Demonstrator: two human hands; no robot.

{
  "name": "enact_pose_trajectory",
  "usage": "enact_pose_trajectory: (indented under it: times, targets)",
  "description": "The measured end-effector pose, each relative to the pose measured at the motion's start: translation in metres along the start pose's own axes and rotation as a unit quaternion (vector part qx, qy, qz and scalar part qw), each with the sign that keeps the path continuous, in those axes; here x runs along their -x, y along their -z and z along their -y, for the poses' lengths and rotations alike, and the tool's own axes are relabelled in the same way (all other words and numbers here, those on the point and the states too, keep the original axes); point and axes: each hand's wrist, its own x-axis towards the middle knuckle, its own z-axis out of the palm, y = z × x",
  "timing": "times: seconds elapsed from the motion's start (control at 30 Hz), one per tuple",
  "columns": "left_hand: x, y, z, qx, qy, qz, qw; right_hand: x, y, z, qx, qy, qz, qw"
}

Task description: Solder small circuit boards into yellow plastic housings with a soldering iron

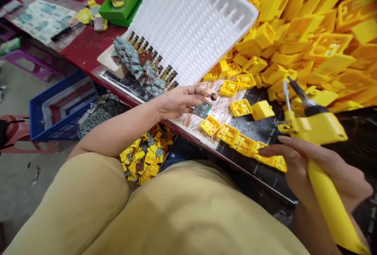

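My left hand reaches over the table's front edge and pinches a small green circuit board with thin wires and a round dark part at its tip. My right hand is wrapped round the yellow handle of a soldering iron, whose dark tip points up and left. Its fingertips lie on a row of small yellow plastic housings lined up along the table edge.
A white ribbed tray leans over a heap of circuit boards and dark cylinders. A big pile of yellow housings fills the right. A blue crate and a bin of yellow parts sit below the table. Green trays stand far back.
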Motion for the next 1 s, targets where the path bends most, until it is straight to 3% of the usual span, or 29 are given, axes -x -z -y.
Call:
enact_pose_trajectory:
  times: [0.07, 0.17, 0.2, 0.27, 0.37, 0.43, 0.57, 0.63, 0.73, 0.83, 0.93, 1.0]
  targets:
    - [0.0, -0.005, 0.015, -0.001, -0.005, 0.001, 1.0, 0.006, -0.009, -0.002, -0.001, -0.023, -0.019, 1.0]
    - [0.002, 0.001, 0.026, -0.184, -0.039, -0.047, 0.981, 0.007, -0.015, -0.002, -0.014, -0.013, -0.022, 1.0]
    - [0.005, 0.005, 0.027, -0.281, -0.052, -0.062, 0.956, 0.006, -0.017, -0.002, -0.022, 0.002, -0.01, 1.0]
    - [0.01, 0.01, 0.027, -0.472, -0.07, -0.077, 0.875, 0.002, -0.023, -0.002, -0.035, 0.032, 0.025, 0.999]
    - [0.017, 0.011, 0.023, -0.648, -0.066, -0.053, 0.757, -0.005, -0.042, -0.005, -0.026, 0.075, 0.07, 0.994]
    - [0.018, 0.008, 0.019, -0.701, -0.051, -0.021, 0.711, -0.01, -0.059, -0.006, -0.002, 0.112, 0.094, 0.989]
    - [0.014, -0.002, 0.014, -0.761, -0.016, 0.032, 0.648, -0.016, -0.089, -0.003, 0.035, 0.172, 0.12, 0.977]
    - [0.012, -0.007, 0.015, -0.781, -0.037, 0.034, 0.622, -0.017, -0.095, -0.002, 0.046, 0.183, 0.136, 0.973]
    - [0.011, -0.011, 0.02, -0.792, -0.134, 0.023, 0.595, -0.017, -0.093, -0.005, 0.051, 0.186, 0.151, 0.969]
    - [0.007, -0.012, 0.026, -0.798, -0.203, 0.062, 0.564, -0.016, -0.085, -0.012, 0.056, 0.182, 0.164, 0.968]
    - [0.002, -0.012, 0.03, -0.803, -0.197, 0.112, 0.551, -0.015, -0.073, -0.015, 0.058, 0.169, 0.17, 0.969]
    - [-0.001, -0.011, 0.032, -0.802, -0.185, 0.117, 0.556, -0.013, -0.061, -0.012, 0.051, 0.144, 0.145, 0.977]
